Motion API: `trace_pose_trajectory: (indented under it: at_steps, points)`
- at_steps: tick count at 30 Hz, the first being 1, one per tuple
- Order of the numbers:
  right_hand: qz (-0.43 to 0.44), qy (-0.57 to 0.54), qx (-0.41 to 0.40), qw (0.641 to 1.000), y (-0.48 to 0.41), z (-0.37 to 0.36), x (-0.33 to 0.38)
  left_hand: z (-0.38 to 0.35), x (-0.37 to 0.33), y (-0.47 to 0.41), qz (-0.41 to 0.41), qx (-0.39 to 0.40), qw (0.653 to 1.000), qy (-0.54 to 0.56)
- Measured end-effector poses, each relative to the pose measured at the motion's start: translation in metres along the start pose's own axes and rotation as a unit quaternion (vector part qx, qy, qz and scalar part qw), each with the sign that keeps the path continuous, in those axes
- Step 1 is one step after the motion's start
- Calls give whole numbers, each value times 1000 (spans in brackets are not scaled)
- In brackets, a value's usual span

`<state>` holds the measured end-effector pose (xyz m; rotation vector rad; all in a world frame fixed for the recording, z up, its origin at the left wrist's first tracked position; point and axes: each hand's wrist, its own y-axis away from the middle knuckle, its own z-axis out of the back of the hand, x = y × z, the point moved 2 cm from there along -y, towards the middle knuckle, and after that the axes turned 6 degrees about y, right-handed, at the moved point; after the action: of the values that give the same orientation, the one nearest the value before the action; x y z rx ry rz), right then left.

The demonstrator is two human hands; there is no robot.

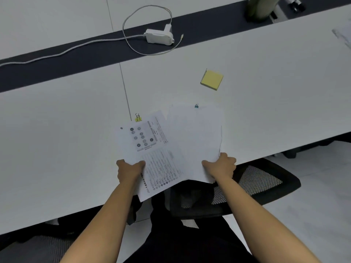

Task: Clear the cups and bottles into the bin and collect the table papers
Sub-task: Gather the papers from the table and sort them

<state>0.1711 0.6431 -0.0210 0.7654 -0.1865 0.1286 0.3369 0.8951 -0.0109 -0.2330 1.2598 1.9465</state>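
Both hands up front: left hand [129,170] pinches a printed white sheet set with a yellow binder clip [138,118], right hand [221,166] grips a blank white sheet set with a blue clip [196,106], overlapping above the grey table [66,149] edge; yellow sticky-note pad [212,80] lies beyond.

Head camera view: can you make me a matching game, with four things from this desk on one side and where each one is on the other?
Things:
1. yellow sticky note pad
2. printed papers
3. blank papers
4. white power adapter

Places:
A. pinched by the left hand
B. on the dark strip
C. lying untouched on the white table
D. pinched by the right hand

Pairs: 1-C, 2-A, 3-D, 4-B.
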Motion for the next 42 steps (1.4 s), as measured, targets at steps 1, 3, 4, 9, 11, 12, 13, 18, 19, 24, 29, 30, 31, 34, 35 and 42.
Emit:
trace_pose_trajectory:
  at_steps: [1, 3, 4, 9, 11, 12, 13, 18, 19, 24, 29, 30, 31, 34, 35, 42]
  points:
    - [1, -17, 0, 1000, 5, -5, -2, 1, 3, 3, -21, 18, 1000, 12]
    - [-13, -104, 20, 994, 18, -14, -3, 3, 13, 0, -35, 57, 996, 61]
    - [-33, -167, 36, 985, 22, -19, -5, 3, 18, -1, -20, 73, 992, 98]
    - [-68, -353, 101, 928, 33, -34, -9, 0, 45, 3, 29, 120, 976, 182]
    - [-61, -389, 148, 907, 36, -32, -4, -2, 52, 4, 3, 130, 975, 179]
    - [-58, -401, 174, 898, 37, -31, -1, -4, 54, 5, -14, 120, 978, 169]
    - [-56, -416, 201, 885, 39, -30, 2, -4, 55, 6, -31, 105, 982, 155]
    - [-63, -372, 234, 896, 29, -36, 1, 3, 50, 4, -89, 32, 989, 113]
    - [-57, -355, 219, 907, 27, -37, 0, 6, 49, 0, -91, 19, 990, 107]
    - [-55, -395, 39, 916, 26, -43, -21, 19, 47, -15, -123, 3, 992, 35]
    - [-83, -465, 152, 868, 26, -49, -25, 19, 40, -14, -131, 17, 991, -2]
    - [-80, -465, 164, 867, 26, -49, -26, 18, 39, -13, -132, 19, 991, -9]
    - [-81, -459, 166, 869, 27, -48, -28, 18, 38, -12, -134, 21, 991, -15]
    - [-71, -386, 124, 911, 26, -43, -35, 18, 33, -10, -138, 34, 990, -13]
    - [-64, -343, 95, 932, 25, -39, -37, 17, 29, -8, -138, 42, 989, -8]
    - [31, -327, -152, 932, 49, 10, -23, 22, -4, 4, -197, 32, 980, -10]
